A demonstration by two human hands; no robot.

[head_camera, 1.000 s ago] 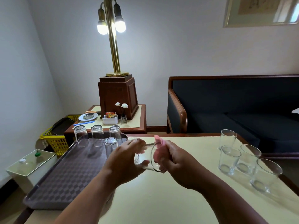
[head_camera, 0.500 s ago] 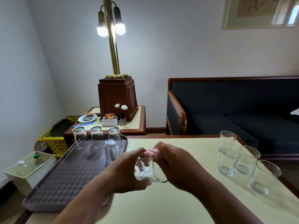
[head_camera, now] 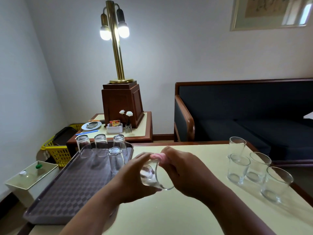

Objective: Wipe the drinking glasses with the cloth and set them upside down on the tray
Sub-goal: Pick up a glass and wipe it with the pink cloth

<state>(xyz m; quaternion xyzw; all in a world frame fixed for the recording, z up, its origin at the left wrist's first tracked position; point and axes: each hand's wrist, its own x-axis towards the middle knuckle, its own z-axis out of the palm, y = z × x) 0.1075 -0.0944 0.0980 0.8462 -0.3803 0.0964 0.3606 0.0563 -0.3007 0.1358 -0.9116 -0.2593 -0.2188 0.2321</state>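
A cream-topped table [head_camera: 169, 214] fills the lower frame. At its centre the glass [head_camera: 152, 175] is held tilted on its side, above the table. The left hand [head_camera: 130, 178] wraps its base, and the right hand [head_camera: 184, 173] pinches the pink cloth [head_camera: 158, 156] at the rim. Probably light, slick and breakable, it is best gripped round the wall. Four inverted glasses [head_camera: 116, 160] stand on the tray [head_camera: 67, 192] at left, and four upright glasses [head_camera: 238, 168] wait at right.

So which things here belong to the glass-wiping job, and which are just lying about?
Job: glass in left hand, pink cloth in right hand, four upright glasses, four upturned glasses, tray.
Lying about: lamp, yellow basket, sofa, flower vase.
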